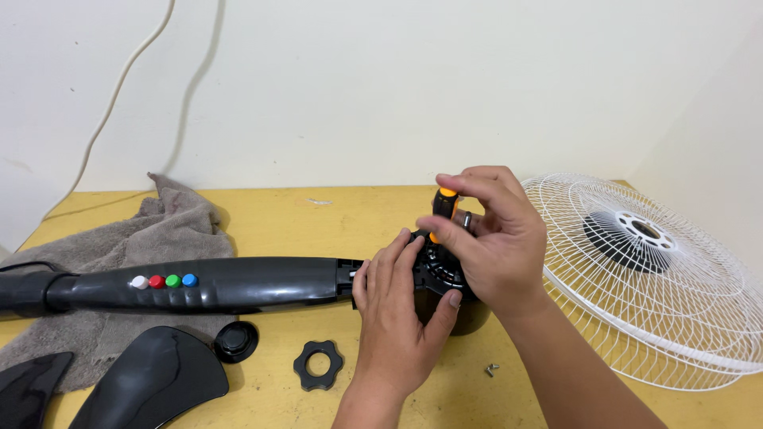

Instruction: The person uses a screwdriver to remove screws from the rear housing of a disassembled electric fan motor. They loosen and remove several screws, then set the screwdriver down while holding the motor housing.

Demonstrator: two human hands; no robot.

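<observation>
While the right hand (pixel 497 238) pinches an upright black-and-orange screwdriver (pixel 443 208) over the fan motor housing (pixel 445 278), the left hand (pixel 393 306) clasps that housing at table centre; already off: grille (pixel 660 278), plastic nut (pixel 319 365), cap (pixel 235 341), one screw (pixel 491 369); housing apparently not yet opened.

Right hand (pixel 497 238) turns a screwdriver (pixel 445 202) into the motor housing (pixel 441 274); left hand (pixel 393 306) steadies it.

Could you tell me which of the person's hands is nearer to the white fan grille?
Right. The right hand, gripping the screwdriver, is just beside the grille; the left hand is farther left.
</observation>
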